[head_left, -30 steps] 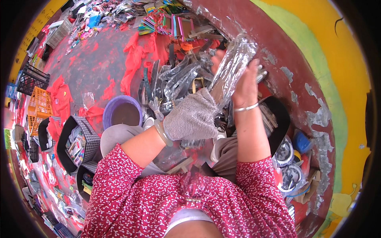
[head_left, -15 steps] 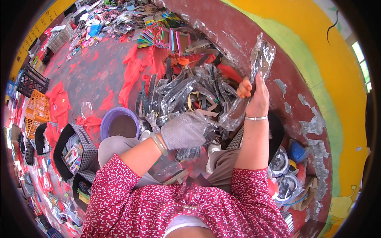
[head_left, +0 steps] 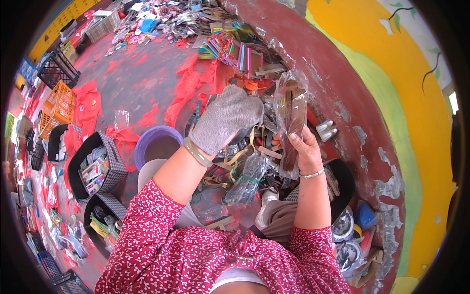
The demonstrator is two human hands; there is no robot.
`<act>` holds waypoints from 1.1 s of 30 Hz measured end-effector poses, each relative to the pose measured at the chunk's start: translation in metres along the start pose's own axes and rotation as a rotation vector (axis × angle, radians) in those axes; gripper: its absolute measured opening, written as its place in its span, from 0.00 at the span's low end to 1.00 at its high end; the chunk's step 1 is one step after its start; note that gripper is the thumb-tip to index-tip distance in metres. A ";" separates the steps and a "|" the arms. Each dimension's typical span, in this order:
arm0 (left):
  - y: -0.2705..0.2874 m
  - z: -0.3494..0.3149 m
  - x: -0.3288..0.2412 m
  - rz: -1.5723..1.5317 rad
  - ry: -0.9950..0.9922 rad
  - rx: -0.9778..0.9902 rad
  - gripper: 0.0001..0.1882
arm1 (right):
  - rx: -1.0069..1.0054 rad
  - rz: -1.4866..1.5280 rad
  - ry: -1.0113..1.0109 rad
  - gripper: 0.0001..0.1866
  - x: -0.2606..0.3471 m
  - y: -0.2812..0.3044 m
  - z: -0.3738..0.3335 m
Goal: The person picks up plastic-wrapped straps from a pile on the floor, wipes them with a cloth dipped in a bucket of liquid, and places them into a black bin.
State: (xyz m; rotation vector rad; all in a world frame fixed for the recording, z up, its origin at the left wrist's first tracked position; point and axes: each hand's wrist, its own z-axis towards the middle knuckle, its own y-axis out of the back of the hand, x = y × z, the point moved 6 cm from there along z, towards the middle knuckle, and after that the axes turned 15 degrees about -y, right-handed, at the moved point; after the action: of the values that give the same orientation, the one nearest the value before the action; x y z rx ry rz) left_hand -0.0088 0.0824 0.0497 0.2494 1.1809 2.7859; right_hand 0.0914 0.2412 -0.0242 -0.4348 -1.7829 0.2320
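Observation:
My right hand [head_left: 307, 149], bare with a silver bangle, is closed around the lower part of a brown belt [head_left: 297, 115] in clear plastic wrap, held upright. My left hand [head_left: 227, 117], in a grey knit glove, reaches over a pile of plastic-wrapped straps [head_left: 270, 117]. Its fingers curl down out of sight, so what they grip is hidden. Between my hands and my lap lies a clear plastic bundle [head_left: 248, 175] tied with green string. Tan and brown loose straps [head_left: 235, 159] lie beside that bundle.
A purple bucket [head_left: 159, 131] stands left of my knee. Checked black bins [head_left: 113, 166] and an orange crate [head_left: 58, 105] sit farther left. Colourful slim boxes [head_left: 225, 49] lie beyond the pile. The peeling red wall [head_left: 338, 81] rises on the right, near packaged round items [head_left: 345, 240].
My left hand has moved away from my body, over the pile, uncovering the green-tied bundle. My right hand has come lower with the wrapped belt, whose brown length now shows more clearly.

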 end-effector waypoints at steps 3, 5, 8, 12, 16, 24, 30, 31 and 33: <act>-0.005 -0.029 0.020 -0.733 0.576 -0.494 0.18 | 0.051 -0.008 -0.029 0.14 -0.006 -0.007 0.006; -0.005 -0.035 0.025 -0.794 0.615 -0.575 0.17 | 0.026 0.001 -0.064 0.14 -0.011 -0.010 0.009; 0.008 -0.015 0.020 -0.040 0.177 -0.028 0.17 | 0.045 -0.111 -0.093 0.15 -0.016 -0.016 0.011; -0.006 -0.021 0.014 -0.103 0.174 0.088 0.11 | 0.030 0.001 -0.004 0.17 -0.016 -0.021 0.011; 0.009 -0.016 0.014 -0.177 0.145 0.057 0.11 | 0.050 -0.059 -0.034 0.17 -0.016 -0.016 0.010; 0.012 -0.001 0.027 -0.097 0.295 0.141 0.11 | 0.056 -0.238 -0.100 0.17 -0.018 -0.017 0.008; 0.002 -0.002 0.021 0.114 0.277 0.422 0.09 | 0.010 -0.338 -0.117 0.15 -0.025 -0.011 0.010; -0.009 -0.010 0.023 0.132 0.249 0.464 0.09 | 0.003 -0.350 -0.120 0.15 -0.028 -0.009 0.011; -0.010 -0.014 0.022 0.135 0.203 0.476 0.09 | -0.002 -0.370 -0.124 0.15 -0.028 -0.009 0.010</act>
State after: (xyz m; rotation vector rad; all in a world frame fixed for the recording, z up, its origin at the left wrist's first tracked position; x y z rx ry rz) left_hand -0.0330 0.0831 0.0359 0.0836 1.9380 2.6427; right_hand 0.0859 0.2228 -0.0481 -0.0875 -1.9472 -0.0034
